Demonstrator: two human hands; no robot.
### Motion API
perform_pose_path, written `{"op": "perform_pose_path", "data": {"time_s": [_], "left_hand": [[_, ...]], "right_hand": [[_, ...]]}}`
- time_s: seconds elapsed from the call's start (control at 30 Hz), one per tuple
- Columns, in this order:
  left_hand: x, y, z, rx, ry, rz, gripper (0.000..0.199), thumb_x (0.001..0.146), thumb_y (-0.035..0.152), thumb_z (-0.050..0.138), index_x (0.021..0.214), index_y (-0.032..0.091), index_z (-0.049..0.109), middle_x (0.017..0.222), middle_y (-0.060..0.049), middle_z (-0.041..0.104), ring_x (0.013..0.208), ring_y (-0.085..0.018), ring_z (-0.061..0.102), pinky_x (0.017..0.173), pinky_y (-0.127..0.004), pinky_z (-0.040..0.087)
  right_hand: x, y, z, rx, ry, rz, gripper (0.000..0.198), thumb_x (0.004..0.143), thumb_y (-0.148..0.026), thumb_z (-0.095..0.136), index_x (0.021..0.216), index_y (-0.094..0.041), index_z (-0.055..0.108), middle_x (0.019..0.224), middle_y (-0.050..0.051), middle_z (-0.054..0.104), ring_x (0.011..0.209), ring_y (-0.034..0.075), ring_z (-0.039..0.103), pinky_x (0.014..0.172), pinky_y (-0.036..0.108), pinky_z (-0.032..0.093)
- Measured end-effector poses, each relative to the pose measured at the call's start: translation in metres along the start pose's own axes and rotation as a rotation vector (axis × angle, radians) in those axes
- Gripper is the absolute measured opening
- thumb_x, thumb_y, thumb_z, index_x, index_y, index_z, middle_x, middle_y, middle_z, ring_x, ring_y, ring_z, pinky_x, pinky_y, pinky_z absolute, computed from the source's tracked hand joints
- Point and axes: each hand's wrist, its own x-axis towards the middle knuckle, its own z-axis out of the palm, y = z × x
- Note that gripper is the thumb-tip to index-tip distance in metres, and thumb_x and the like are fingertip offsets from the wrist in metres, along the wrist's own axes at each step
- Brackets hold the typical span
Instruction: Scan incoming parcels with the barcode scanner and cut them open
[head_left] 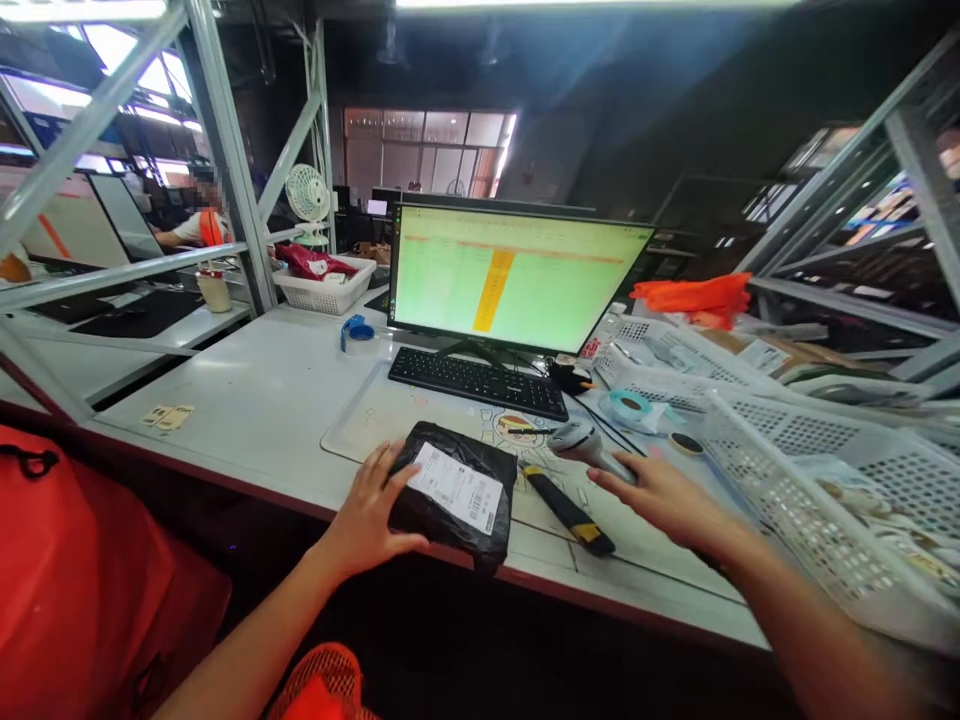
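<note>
A black plastic-wrapped parcel with a white printed label lies at the desk's front edge. My left hand grips its left side, index finger over the top and thumb along the near edge. My right hand has its fingers around the handle end of a grey barcode scanner, whose head points left toward the parcel. Part of the handle is hidden by the fingers. Between parcel and right hand lies a black and yellow utility knife.
Behind the parcel stand a keyboard and a lit monitor. A blue tape dispenser sits to their left, near a white basket. Perforated white baskets line the right side. Metal frame posts rise at the left; a person sits beyond.
</note>
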Motion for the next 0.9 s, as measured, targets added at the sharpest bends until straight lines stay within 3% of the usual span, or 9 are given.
{"op": "perform_pose_path", "data": {"time_s": [0.1,0.2,0.3,0.4,0.47,0.53,0.67,0.77,0.9], "left_hand": [[0.013,0.016,-0.004,0.154,-0.109,0.140,0.094,0.078,0.047,0.089,0.157,0.030,0.042,0.173,-0.011,0.026,0.162,-0.041,0.013,0.128,-0.071,0.013],[0.023,0.019,0.000,0.193,-0.261,0.205,0.088,0.082,0.036,0.085,0.159,0.029,0.042,0.171,-0.008,0.032,0.160,-0.037,0.024,0.129,-0.065,0.019],[0.025,0.006,0.008,0.197,-0.259,0.245,0.081,0.084,0.022,0.075,0.159,0.025,0.044,0.167,-0.009,0.040,0.154,-0.036,0.039,0.125,-0.058,0.033],[0.026,-0.014,0.011,0.107,-0.089,0.257,0.059,0.085,0.008,0.057,0.143,0.019,0.062,0.151,-0.011,0.060,0.140,-0.030,0.057,0.117,-0.049,0.044],[0.027,-0.030,0.007,-0.024,0.067,0.121,0.047,0.088,0.007,0.047,0.125,0.017,0.072,0.131,-0.012,0.074,0.123,-0.025,0.069,0.108,-0.041,0.051],[0.028,-0.049,0.001,-0.128,0.277,-0.215,0.036,0.096,0.020,0.043,0.109,0.014,0.076,0.110,-0.014,0.079,0.100,-0.025,0.074,0.092,-0.037,0.056],[0.024,-0.084,-0.006,-0.308,0.536,-0.843,0.059,0.099,0.056,0.036,0.093,0.011,0.074,0.085,-0.014,0.075,0.078,-0.026,0.068,0.068,-0.034,0.051],[0.020,-0.099,-0.002,-0.334,0.468,-0.951,0.059,0.094,0.062,0.037,0.077,0.015,0.068,0.073,-0.011,0.070,0.072,-0.025,0.063,0.064,-0.032,0.045],[0.025,-0.101,0.007,-0.266,0.359,-0.886,0.052,0.094,0.055,0.035,0.067,0.020,0.060,0.069,-0.011,0.067,0.069,-0.024,0.060,0.064,-0.032,0.042]], "right_hand": [[0.009,0.023,0.050,-0.217,0.014,0.216,0.058,0.097,-0.054,0.043,0.122,-0.008,0.069,0.105,0.022,0.076,0.097,0.038,0.073,0.082,0.046,0.056],[0.001,0.034,0.078,-0.271,0.012,0.271,0.064,0.100,-0.044,0.041,0.145,0.000,0.053,0.114,0.027,0.074,0.104,0.039,0.074,0.088,0.048,0.056],[-0.003,0.030,0.069,-0.271,-0.043,0.253,0.065,0.099,-0.046,0.048,0.144,-0.001,0.056,0.109,0.027,0.075,0.102,0.041,0.074,0.087,0.050,0.057],[0.020,0.011,0.041,-0.245,0.040,0.227,0.063,0.100,-0.052,0.048,0.140,-0.006,0.062,0.115,0.028,0.073,0.108,0.044,0.071,0.089,0.055,0.056],[0.053,-0.006,0.031,-0.213,0.110,0.173,0.061,0.103,-0.046,0.040,0.152,-0.010,0.052,0.127,0.024,0.071,0.121,0.040,0.067,0.100,0.053,0.053],[0.091,-0.023,0.036,-0.182,0.083,0.123,0.057,0.103,-0.034,0.042,0.156,-0.015,0.050,0.129,0.018,0.072,0.124,0.032,0.066,0.105,0.044,0.050],[0.154,-0.045,0.070,-0.146,-0.045,0.114,0.056,0.095,-0.025,0.058,0.150,-0.017,0.058,0.136,0.018,0.068,0.125,0.029,0.066,0.105,0.038,0.050],[0.176,-0.049,0.087,-0.151,-0.102,0.167,0.048,0.099,-0.033,0.062,0.143,-0.015,0.062,0.137,0.019,0.066,0.125,0.030,0.064,0.106,0.045,0.051],[0.187,-0.049,0.091,-0.169,-0.153,0.207,0.041,0.102,-0.044,0.062,0.130,-0.015,0.066,0.133,0.013,0.067,0.120,0.026,0.065,0.105,0.049,0.053]]}}
